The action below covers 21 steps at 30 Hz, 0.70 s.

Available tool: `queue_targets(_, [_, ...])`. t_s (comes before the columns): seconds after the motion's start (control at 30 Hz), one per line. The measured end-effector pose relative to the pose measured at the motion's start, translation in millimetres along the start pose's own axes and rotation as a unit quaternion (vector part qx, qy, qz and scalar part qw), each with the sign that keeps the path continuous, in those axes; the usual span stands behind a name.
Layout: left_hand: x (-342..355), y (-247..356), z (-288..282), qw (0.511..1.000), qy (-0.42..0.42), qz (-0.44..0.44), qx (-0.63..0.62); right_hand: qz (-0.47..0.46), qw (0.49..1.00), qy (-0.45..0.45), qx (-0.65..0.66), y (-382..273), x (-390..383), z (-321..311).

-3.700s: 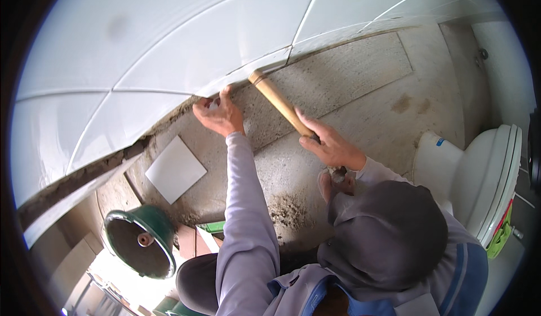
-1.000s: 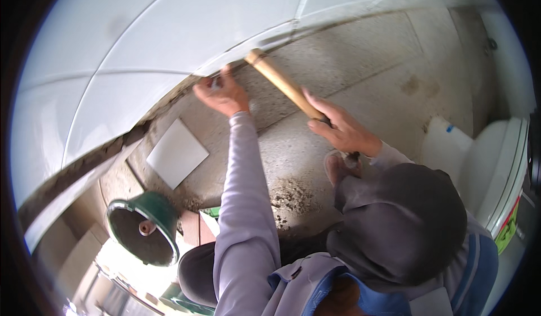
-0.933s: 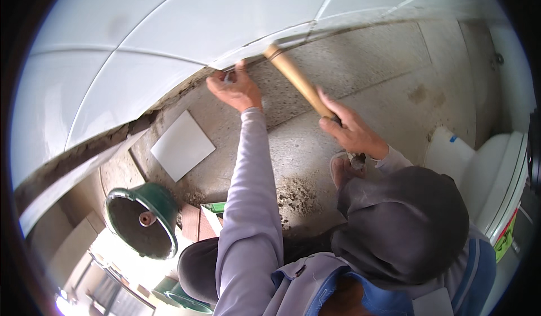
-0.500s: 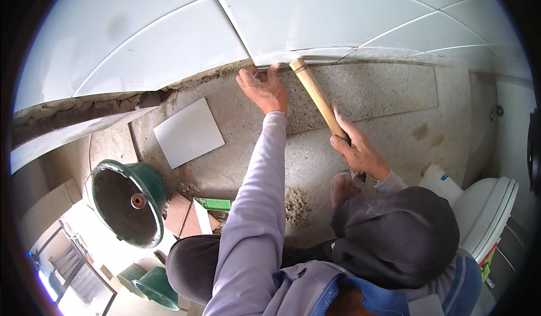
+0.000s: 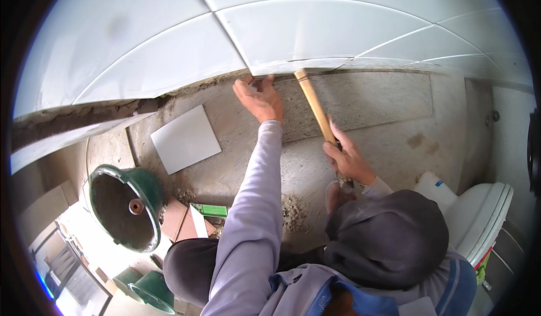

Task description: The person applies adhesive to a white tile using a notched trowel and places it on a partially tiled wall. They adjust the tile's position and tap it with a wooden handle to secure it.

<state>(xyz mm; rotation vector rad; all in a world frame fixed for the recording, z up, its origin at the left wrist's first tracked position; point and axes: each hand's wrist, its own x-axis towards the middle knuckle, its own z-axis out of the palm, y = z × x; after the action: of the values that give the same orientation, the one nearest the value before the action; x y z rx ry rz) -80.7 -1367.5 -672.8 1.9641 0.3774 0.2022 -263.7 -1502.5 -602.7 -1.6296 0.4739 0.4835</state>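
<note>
My left hand (image 5: 260, 97) reaches forward in a pale lilac sleeve, and its fingers press on the lower edge of a large white wall tile (image 5: 315, 34). Around the lower part of a wooden handle (image 5: 314, 108) my right hand (image 5: 348, 161) is closed. The handle slants up and to the left, and its top end touches the tile's bottom edge just right of my left hand. The handle's lower end is hidden behind my right hand. A dark hood (image 5: 389, 240) covers the lower middle of the view.
Bare grey concrete (image 5: 366, 99) runs below the tiles. A loose white tile (image 5: 186, 138) lies to the left, a green bucket (image 5: 127, 206) beyond it. Small green box (image 5: 209, 210), reddish tiles (image 5: 174, 221) and a mortar heap (image 5: 293, 214) lie near. A white toilet (image 5: 482, 220) stands right.
The view has swung, so the wall joint now runs more level. My left hand stays on the tile's lower edge. My right hand still grips the handle, tip at the tile.
</note>
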Motion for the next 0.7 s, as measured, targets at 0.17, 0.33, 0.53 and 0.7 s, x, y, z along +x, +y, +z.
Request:
queue_targets(0.17, [0,-2,2,0.999,0.012,0.041,0.019,-0.093,0.995,0.037,-0.024,10,3,-1])
queue_targets(0.33, [-3,-7,6,0.999,0.005,0.044,0.004,-0.122,0.992,0.039,0.003,19,3,0])
queue_targets(0.53, [-6,-4,12,0.999,-0.007,0.035,-0.013,-0.125,0.992,0.022,0.024,17,-3,0])
queue_targets(0.7, [-5,0,13,1.0,-0.003,0.014,0.02,-0.124,0.991,0.026,0.033,14,-1,-2])
